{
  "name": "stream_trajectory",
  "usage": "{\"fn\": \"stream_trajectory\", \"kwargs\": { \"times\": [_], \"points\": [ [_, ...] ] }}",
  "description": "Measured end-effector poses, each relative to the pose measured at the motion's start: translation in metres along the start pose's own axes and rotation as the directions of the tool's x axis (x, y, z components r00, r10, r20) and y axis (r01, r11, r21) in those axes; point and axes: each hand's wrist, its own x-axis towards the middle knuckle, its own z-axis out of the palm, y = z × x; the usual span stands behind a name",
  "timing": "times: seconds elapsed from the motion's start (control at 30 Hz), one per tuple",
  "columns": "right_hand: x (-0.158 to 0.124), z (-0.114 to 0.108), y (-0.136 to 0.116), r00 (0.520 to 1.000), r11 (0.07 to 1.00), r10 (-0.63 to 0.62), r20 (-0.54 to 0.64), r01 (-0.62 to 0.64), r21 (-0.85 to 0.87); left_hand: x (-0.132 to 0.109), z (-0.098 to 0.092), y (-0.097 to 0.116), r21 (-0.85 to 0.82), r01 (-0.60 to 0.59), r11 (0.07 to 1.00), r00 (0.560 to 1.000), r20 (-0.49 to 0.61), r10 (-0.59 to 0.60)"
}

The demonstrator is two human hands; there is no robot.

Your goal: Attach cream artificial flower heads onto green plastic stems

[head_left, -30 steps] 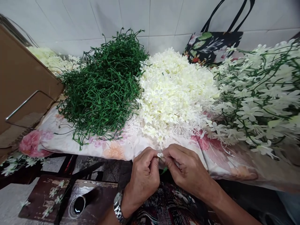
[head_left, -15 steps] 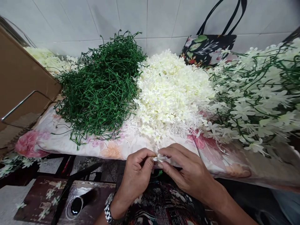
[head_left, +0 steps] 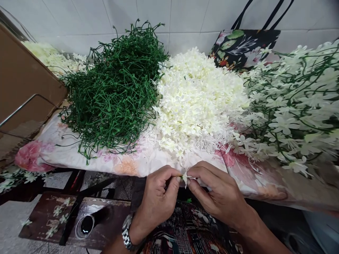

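Both hands meet at the near edge of the cloth-covered table. My left hand (head_left: 160,195), with a metal watch on the wrist, pinches the base of a small white artificial flower (head_left: 185,178) between thumb and forefinger. My right hand (head_left: 221,188) is closed at the flower's other side, thumb and fingers pinching thin white strands that stick out of its middle. Just beyond the hands lies a big heap of loose cream-white blossoms (head_left: 196,98). Left of it rises a pile of green plastic stems (head_left: 113,91).
Finished-looking white sprays with green stems (head_left: 286,120) lie at the right. A floral bag (head_left: 245,49) leans on the tiled wall. At the left stand a cardboard box (head_left: 26,81) and, lower down, a brown board (head_left: 111,215) with a small cup (head_left: 85,225).
The flower's petals now stand spread open between my fingertips, where before it looked narrower. Both hands have shifted slightly right in view, and the camera has tilted a little.
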Motion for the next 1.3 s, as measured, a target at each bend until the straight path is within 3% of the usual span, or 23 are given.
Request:
{"fn": "stream_trajectory", "kwargs": {
  "times": [0.17, 0.37, 0.63, 0.9, 1.1, 1.3],
  "points": [
    [-0.003, 0.006, 0.002, 1.0, 1.0, -0.016, -0.007, 0.016, -0.023, -0.002, 0.004, -0.003, 0.169, -0.145, 0.975, 0.988, -0.025, 0.151],
    [-0.005, 0.013, 0.006, 0.999, 0.999, 0.006, -0.054, -0.004, 0.042, 0.0, 0.005, -0.005, 0.186, -0.172, 0.967, 0.983, -0.031, 0.181],
    [-0.005, 0.014, 0.01, 1.0, 1.0, -0.017, -0.008, 0.017, 0.01, 0.002, 0.008, -0.007, 0.255, -0.222, 0.941, 0.971, -0.031, 0.237],
    [-0.001, 0.0, 0.008, 0.998, 0.997, 0.043, 0.05, -0.046, 0.056, -0.001, 0.003, -0.008, 0.085, -0.104, 0.991, 0.989, -0.1, 0.113],
    [0.003, -0.007, -0.003, 0.993, 0.977, 0.115, -0.004, -0.113, 0.183, -0.004, 0.002, -0.01, 0.102, -0.265, 0.959, 0.952, -0.131, 0.277],
    [0.003, 0.0, -0.006, 0.987, 0.947, 0.159, 0.022, -0.159, 0.279, -0.006, 0.002, -0.012, 0.112, -0.331, 0.937, 0.93, -0.131, 0.344]
  ]
}}
